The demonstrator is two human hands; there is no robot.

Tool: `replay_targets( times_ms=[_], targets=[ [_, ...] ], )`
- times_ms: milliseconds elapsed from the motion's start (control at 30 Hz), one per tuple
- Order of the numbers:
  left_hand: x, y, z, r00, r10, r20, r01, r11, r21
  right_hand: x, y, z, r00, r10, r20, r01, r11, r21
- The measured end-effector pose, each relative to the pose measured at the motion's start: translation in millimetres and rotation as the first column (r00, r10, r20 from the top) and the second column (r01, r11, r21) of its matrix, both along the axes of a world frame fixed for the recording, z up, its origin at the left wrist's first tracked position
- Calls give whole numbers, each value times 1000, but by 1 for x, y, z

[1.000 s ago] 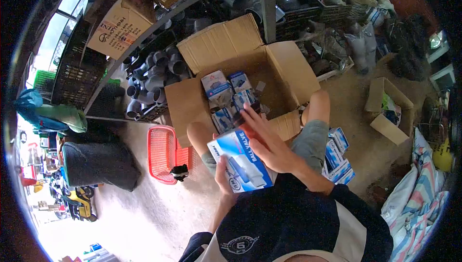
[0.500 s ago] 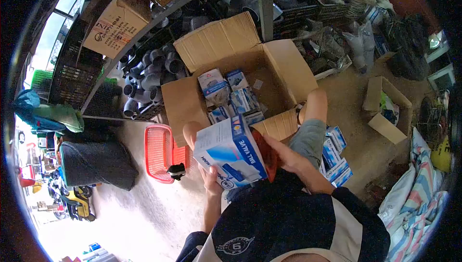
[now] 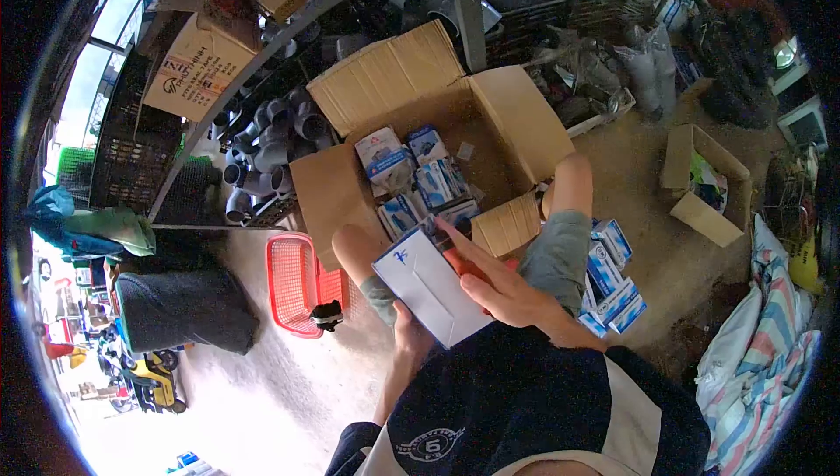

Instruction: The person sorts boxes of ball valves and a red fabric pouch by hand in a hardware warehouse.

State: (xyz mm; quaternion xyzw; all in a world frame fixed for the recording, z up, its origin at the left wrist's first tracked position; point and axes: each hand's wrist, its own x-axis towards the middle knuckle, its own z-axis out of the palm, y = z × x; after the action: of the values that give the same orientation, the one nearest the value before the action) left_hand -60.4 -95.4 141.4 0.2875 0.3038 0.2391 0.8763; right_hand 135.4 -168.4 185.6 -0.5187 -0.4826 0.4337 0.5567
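Shelving: metal rack (image 3: 262,47) across the upper left of the frame, stacked with grey pipe elbows (image 3: 267,148) and a printed carton.
Open carton: big cardboard box (image 3: 516,117) at upper centre, flaps splayed, small blue-and-white valve boxes (image 3: 411,174) loose inside.
Basket: red plastic basket (image 3: 297,283) at centre left on the concrete floor.
Floor pile: more blue boxes (image 3: 612,279) at centre right, just beside the person's knee.
Held box: white retail box (image 3: 429,283) at frame centre, tilted, plain face up, above the knees and near the carton's front flap.
Right hand (image 3: 499,288): lies flat over the box's right edge, fingers straight and slightly spread, pressing rather than pinching.
Left hand (image 3: 407,336): props the box from beneath; its fingers are hidden, so I cannot tell their state.
Risk: the flat-handed hold looks loose; a further tilt could slide the box onto the floor.
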Motion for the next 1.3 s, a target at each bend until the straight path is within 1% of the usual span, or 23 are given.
replay_targets(
  times_ms=[33, 133, 233, 267, 300, 333, 367, 433, 467, 500, 533, 567, 667, 733, 800, 867, 900, 967, 1000, 1033, 1133, 1200, 1300],
  targets=[
    [-3, -1, 2, 1000, -6, 7, 6, 1000, 5, 1, 0, 6, 994, -7, 110, 0, 998, 57],
    [-9, 1, 11, 998, -62, 3, 61, 994, 94, -4, -7, 19, 880, 109, 462, -123, 992, 0],
    [11, -2, 41, 976, 74, -202, -48, 990, 131, -20, -10, 22, 844, 45, 534, -86, 995, 53],
    [25, 3, 47, 981, 155, -120, -128, 970, 205, -25, -12, 18, 834, 31, 551, -87, 993, 75],
    [25, 8, 39, 983, 182, 34, -183, 982, 37, -29, -14, 12, 757, -13, 653, -144, 972, 185],
    [24, 17, 27, 956, 227, 186, -204, 970, -135, -31, -16, 16, 743, 5, 669, -165, 971, 175],
    [20, 23, 17, 854, 176, 490, -52, 965, -256, -33, -19, 25, 728, 25, 685, -186, 969, 162],
    [20, 22, 19, 922, 135, 363, -86, 985, -148, -32, -19, 30, 722, 19, 691, -177, 971, 158],
    [21, 21, 20, 947, 118, 297, -95, 991, -90, -28, -16, 29, 730, -46, 682, -80, 985, 153],
    [29, 16, 20, 956, 236, 177, -242, 970, 12, -24, -11, 27, 732, -112, 672, 16, 989, 148],
    [44, 8, 50, 958, 222, 183, -239, 968, 78, -19, -5, 24, 730, -178, 660, 111, 984, 142],
    [44, 5, 58, 976, 174, 134, -196, 965, 174, -8, 0, 16, 811, -233, 537, 216, 972, 96],
    [47, -2, 61, 985, 169, 42, -174, 953, 248, 2, 9, 9, 898, -340, 279, 337, 940, 60],
    [50, 5, 62, 979, 190, 68, -201, 952, 229, -11, -1, 11, 884, -262, 387, 247, 965, 90],
    [49, 16, 44, 930, 249, 270, -274, 960, 61, -20, -11, 14, 817, -178, 549, 163, 984, 76],
    [51, 17, 51, 948, 248, 198, -264, 963, 58, -18, -19, 18, 673, -63, 737, 85, 996, 8],
    [49, 14, 49, 968, 192, 160, -213, 969, 124, -12, -18, 16, 779, -51, 624, 70, 998, -6],
    [46, 7, 53, 996, 71, 46, -80, 967, 242, 2, -3, 14, 870, -179, 460, 171, 984, 59],
    [42, 2, 50, 998, 56, 11, -57, 984, 169, 5, 3, 15, 899, -238, 367, 223, 971, 83],
    [43, 2, 49, 997, 77, 29, -81, 986, 147, 6, 6, 21, 874, -202, 442, 209, 977, 32],
    [43, 12, 47, 985, 106, 132, -118, 989, 86, -12, 9, 37, 678, -178, 713, 124, 984, 127],
    [43, 20, 35, 958, 109, 264, -126, 991, 50, -20, 7, 35, 686, -143, 713, 0, 980, 197],
    [25, 16, 48, 999, 23, 36, -30, 977, 211, -13, 12, 27, 687, -151, 711, -114, 944, 310]
  ],
)
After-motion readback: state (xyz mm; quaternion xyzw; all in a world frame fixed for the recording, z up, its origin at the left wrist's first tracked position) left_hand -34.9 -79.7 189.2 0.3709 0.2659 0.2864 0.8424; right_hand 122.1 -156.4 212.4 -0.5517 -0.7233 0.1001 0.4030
